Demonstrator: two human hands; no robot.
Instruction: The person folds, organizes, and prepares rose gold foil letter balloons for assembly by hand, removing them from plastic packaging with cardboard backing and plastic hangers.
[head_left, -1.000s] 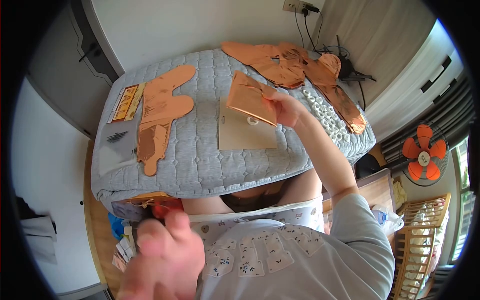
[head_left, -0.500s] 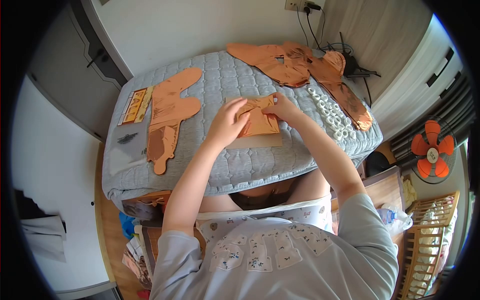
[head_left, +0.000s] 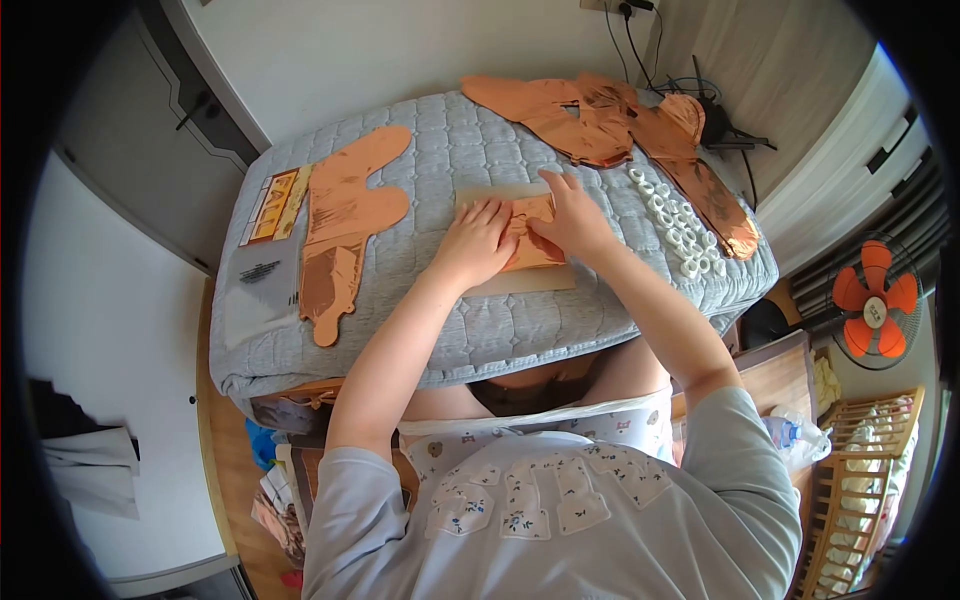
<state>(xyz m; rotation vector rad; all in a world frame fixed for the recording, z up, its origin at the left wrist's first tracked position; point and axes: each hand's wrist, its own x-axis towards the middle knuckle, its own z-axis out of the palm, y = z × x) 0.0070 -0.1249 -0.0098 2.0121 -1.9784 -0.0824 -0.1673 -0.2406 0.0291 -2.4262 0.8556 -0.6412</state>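
Observation:
A folded sheet of shiny copper-coloured foil [head_left: 533, 256] lies on a beige rectangular card [head_left: 549, 279] in the middle of the bed. My left hand [head_left: 477, 242] rests flat on the foil's left part, its fingers stretched out. On the right side my right hand [head_left: 577, 222] presses the foil, thumb apart from the fingers. Both hands cover parts of the foil. Left of them a flat copper foil balloon [head_left: 345, 215] is spread out, and more crumpled copper foil [head_left: 590, 130] lies at the back right.
The grey quilted mattress [head_left: 430, 345] carries several white rings [head_left: 680, 228], a clear plastic bag [head_left: 258, 300] and a yellow printed packet [head_left: 277, 207]. A black router [head_left: 728, 132] with cables stands at the right corner. An orange-bladed fan [head_left: 875, 300] is further right.
My left hand has lowered and flattened onto the foil, moving slightly right. My right hand's fingers have spread, and its thumb now presses the foil. The whole view has shifted slightly.

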